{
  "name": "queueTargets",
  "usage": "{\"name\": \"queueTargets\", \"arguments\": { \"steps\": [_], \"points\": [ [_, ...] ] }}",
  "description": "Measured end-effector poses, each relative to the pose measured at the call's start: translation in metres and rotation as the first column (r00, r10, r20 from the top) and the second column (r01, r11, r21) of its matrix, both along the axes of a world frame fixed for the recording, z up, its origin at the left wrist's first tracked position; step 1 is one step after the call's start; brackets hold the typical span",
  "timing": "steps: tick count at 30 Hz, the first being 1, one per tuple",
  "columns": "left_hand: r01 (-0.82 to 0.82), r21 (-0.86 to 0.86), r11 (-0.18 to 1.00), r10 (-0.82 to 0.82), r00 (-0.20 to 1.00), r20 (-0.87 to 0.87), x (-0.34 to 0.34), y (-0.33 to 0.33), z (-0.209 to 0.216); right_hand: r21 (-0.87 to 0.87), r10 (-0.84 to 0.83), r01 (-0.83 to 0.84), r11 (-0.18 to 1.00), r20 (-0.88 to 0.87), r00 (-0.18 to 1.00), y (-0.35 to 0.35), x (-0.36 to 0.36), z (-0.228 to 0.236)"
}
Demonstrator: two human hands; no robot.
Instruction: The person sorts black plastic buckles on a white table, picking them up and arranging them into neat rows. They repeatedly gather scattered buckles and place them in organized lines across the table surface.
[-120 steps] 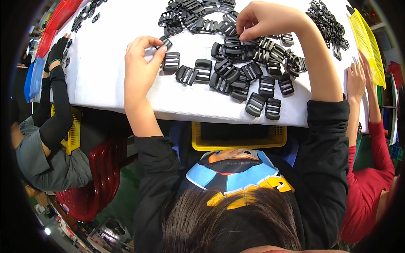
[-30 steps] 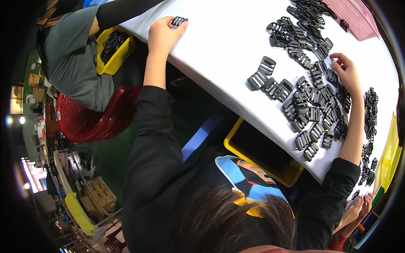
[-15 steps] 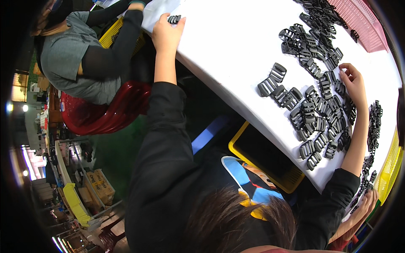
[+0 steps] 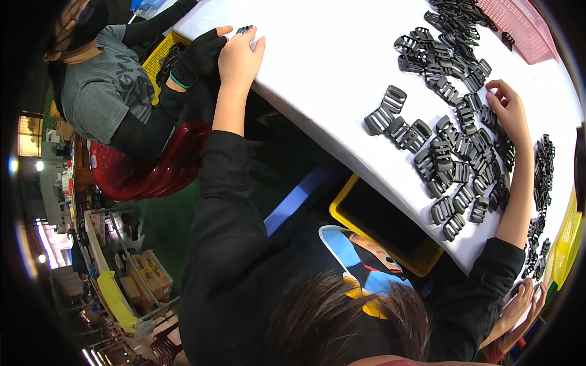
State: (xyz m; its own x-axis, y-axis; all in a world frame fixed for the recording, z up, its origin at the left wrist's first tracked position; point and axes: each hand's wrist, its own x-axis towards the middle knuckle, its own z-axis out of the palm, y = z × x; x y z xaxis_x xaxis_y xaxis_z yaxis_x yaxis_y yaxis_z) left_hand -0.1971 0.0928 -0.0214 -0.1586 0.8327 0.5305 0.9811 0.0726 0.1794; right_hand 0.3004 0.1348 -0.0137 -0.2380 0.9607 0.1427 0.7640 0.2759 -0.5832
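Note:
Far off at the table's left edge, my left hand (image 4: 238, 60) is closed on a black hair claw clip (image 4: 245, 29). Its fingers cover most of the clip, and the thumb sticks out to the right. On the right, my right hand (image 4: 510, 113) rests beside the spread of black claw clips (image 4: 462, 146). Thumb and fingers there are curled but apart, and I see nothing between them. Several clips lie loose in front of me, and a denser heap (image 4: 452, 30) runs toward the far side.
A pink basket (image 4: 525, 30) stands at the far right. Another row of clips (image 4: 542, 177) lies beyond my right forearm, beside a yellow basket (image 4: 566, 244). A co-worker's gloved hand (image 4: 198, 58) is close to my left hand; another person's hands (image 4: 522, 305) are at lower right. A yellow-rimmed crate (image 4: 427, 263) sits below the table edge.
My left hand has turned, so its fingers now cover more of the clip. The co-worker's gloved hand has come up next to it. My right hand stays by the clips, slightly shifted with the view.

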Motion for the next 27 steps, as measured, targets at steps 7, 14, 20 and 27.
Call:
{"name": "queueTargets", "arguments": {
  "steps": [7, 14, 20, 27],
  "points": [
    [0.333, 0.185, 0.925, -0.380, 0.828, 0.411, 0.102, -0.065, 0.010, -0.012, -0.006, 0.005, 1.000, -0.040, 0.999, 0.000, 0.007, -0.005],
    [0.597, 0.332, 0.731, -0.681, 0.599, 0.422, 0.156, -0.084, 0.010, -0.033, -0.017, 0.014, 0.999, -0.078, 0.997, 0.000, 0.007, -0.005],
    [0.579, 0.270, 0.769, -0.635, 0.644, 0.427, 0.155, -0.068, 0.005, -0.019, -0.023, 0.022, 1.000, -0.075, 0.997, -0.002, 0.006, -0.005],
    [0.534, 0.243, 0.810, -0.584, 0.697, 0.415, 0.157, -0.071, -0.001, -0.023, -0.023, 0.022, 0.999, -0.079, 0.997, -0.003, 0.004, -0.003]
  ]
}}
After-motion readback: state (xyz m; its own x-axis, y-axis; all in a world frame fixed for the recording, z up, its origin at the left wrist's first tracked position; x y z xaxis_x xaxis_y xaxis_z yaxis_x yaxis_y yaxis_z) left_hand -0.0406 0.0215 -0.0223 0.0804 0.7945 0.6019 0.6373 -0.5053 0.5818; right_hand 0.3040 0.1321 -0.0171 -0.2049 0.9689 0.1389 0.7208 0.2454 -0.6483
